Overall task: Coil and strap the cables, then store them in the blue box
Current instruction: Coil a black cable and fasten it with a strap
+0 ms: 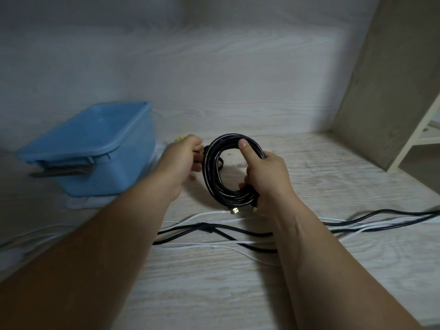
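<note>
A black cable wound into a round coil [215, 172] stands upright above the wooden surface. My right hand [266, 175] grips its right and lower side, thumb pressed on the top of the loop, with two gold plug ends [235, 210] poking out below. My left hand [182, 160] is at the coil's left edge, fingers curled on something dark there, perhaps a strap; what it holds is hidden. The blue box [95, 148] sits open to the left, tilted a little.
Loose black cables [214, 228] and white cables [207, 245] run across the surface under my forearms. A white cloth [157, 151] lies beside the box. A wooden side panel [385, 91] closes the right, a back wall the rear.
</note>
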